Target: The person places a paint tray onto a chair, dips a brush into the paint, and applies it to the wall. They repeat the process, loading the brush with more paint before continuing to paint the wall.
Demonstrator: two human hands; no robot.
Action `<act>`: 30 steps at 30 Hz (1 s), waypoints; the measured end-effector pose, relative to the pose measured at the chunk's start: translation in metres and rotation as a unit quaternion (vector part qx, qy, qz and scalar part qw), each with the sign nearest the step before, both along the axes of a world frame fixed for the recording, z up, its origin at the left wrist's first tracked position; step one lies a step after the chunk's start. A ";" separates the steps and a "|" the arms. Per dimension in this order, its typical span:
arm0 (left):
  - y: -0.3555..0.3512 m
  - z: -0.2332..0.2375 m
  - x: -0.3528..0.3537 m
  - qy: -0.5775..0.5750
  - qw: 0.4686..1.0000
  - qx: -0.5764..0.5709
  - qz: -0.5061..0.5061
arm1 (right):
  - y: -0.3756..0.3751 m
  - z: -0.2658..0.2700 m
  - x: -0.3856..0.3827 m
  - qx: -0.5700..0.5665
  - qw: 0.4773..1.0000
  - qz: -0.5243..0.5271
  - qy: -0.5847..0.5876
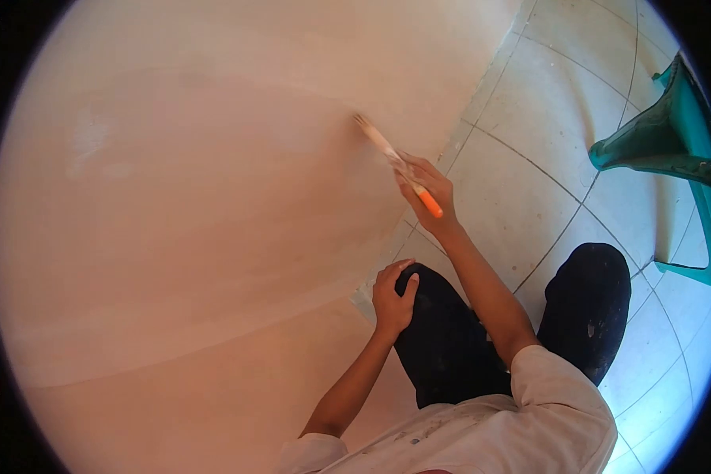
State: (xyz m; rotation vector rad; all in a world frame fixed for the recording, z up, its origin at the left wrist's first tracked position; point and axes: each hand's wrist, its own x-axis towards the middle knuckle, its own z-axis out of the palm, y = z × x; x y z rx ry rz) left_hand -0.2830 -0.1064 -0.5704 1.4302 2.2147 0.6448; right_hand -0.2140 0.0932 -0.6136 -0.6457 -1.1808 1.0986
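Observation:
In the head view my right hand (428, 188) is closed around a paintbrush (381, 143) whose handle ends in orange. The brush slants up and to the left, with its bristle tip at the pale pinkish wall (213, 197); whether it presses on the surface is hard to tell. White smears mark the brush's middle near my fingers. My left hand (393, 299) rests open on my bent knee (442, 324), thumb apart from the fingers, holding nothing.
Light floor tiles (521, 158) meet the wall along a slanting edge. A green plastic stool (663, 134) stands at the right. Whitish patches (91, 138) show at the wall's left, and a faint curved line crosses it lower down.

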 end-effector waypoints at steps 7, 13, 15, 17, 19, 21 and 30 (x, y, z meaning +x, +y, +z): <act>0.005 0.007 0.003 0.005 1.000 -0.005 0.001 | 0.011 -0.039 -0.016 0.070 0.996 -0.003 -0.061; 0.004 0.004 0.003 -0.008 1.000 -0.007 -0.006 | -0.021 -0.118 -0.022 -0.318 0.940 0.062 0.105; 0.004 0.005 0.006 -0.010 1.000 -0.007 -0.007 | -0.019 -0.094 -0.019 -0.314 0.933 0.053 0.165; 0.004 0.008 0.007 -0.011 1.000 -0.005 -0.009 | -0.014 -0.055 -0.012 -0.309 0.924 0.044 0.221; 0.003 0.009 0.009 -0.010 1.000 -0.001 -0.012 | -0.008 -0.021 -0.009 -0.282 0.913 0.083 0.284; 0.003 0.009 0.010 -0.003 1.000 -0.003 -0.011 | -0.004 -0.018 -0.012 -0.293 0.904 0.103 0.295; 0.001 0.013 0.009 0.015 1.000 -0.012 -0.015 | -0.024 -0.129 -0.026 -0.420 0.879 0.003 0.226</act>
